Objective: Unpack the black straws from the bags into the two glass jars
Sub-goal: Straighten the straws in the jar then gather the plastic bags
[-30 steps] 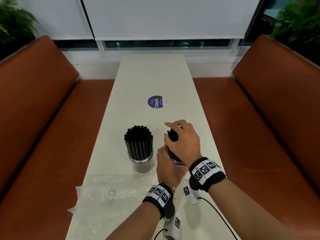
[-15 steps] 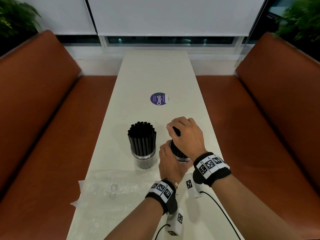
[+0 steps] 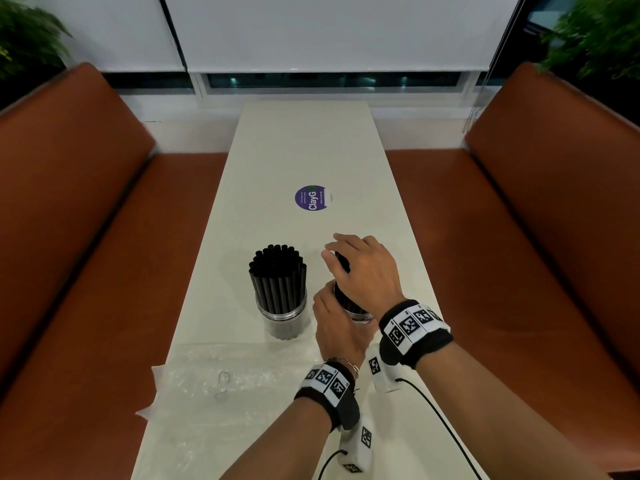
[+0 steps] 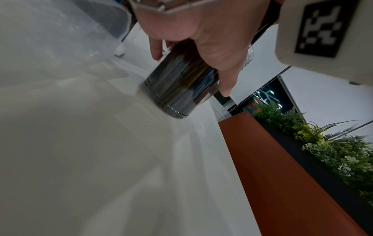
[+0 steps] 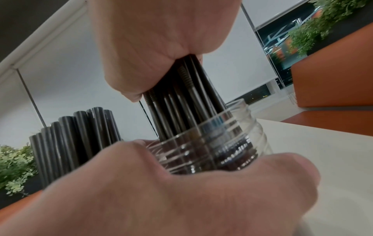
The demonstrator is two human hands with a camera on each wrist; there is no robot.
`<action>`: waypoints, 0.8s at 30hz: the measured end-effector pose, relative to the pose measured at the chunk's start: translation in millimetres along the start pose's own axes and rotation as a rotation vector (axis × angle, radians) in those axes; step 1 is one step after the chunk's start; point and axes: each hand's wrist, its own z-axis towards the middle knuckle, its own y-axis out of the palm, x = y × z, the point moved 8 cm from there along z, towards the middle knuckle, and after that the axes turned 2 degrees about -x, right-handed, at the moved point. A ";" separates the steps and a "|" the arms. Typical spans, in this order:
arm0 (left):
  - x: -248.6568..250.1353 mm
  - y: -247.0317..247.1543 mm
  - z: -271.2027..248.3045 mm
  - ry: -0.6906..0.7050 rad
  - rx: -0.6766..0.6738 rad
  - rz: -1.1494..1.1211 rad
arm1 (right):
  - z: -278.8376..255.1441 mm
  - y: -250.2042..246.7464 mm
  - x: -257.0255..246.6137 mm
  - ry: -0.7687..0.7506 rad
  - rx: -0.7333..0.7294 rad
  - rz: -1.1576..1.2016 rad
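Two glass jars stand on the white table (image 3: 304, 150). The left jar (image 3: 281, 318) is packed with upright black straws (image 3: 277, 275). My left hand (image 3: 337, 327) wraps round the right jar (image 3: 362, 316), which rests on the table. From above, my right hand (image 3: 362, 271) grips a bundle of black straws (image 3: 343, 263) whose lower ends sit inside that jar. In the right wrist view the right hand (image 5: 161, 39) clasps the bundle (image 5: 181, 102) above the jar's rim (image 5: 232, 115). The left wrist view has my left hand (image 4: 201, 32) curled round the jar (image 4: 179, 89).
Crumpled clear plastic bags (image 3: 221, 382) lie on the table's near left part. A round purple sticker (image 3: 313, 198) sits farther along the table. Brown benches (image 3: 86, 254) flank both long table edges. Wrist-camera cables (image 3: 440, 420) trail near the front edge.
Both hands have stayed at the right jar. The right hand's fingers have shifted slightly over the straw tops. The head view has tilted a little.
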 end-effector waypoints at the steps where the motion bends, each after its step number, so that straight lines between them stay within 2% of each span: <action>1: 0.9 -0.7 0.4 -0.002 0.002 0.005 | 0.9 0.4 0.4 0.004 0.001 0.001; 9: 0.8 -1.8 -0.1 -0.015 -0.004 0.002 | 3.9 5.6 1.8 0.032 -0.023 0.007; 19: -6.9 5.9 -7.5 -0.080 -0.144 -0.110 | 5.8 0.4 2.4 0.041 -0.051 -0.006; 24: -12.3 3.0 -16.9 -0.022 -0.228 -0.119 | 6.1 -5.4 1.4 0.060 -0.067 -0.002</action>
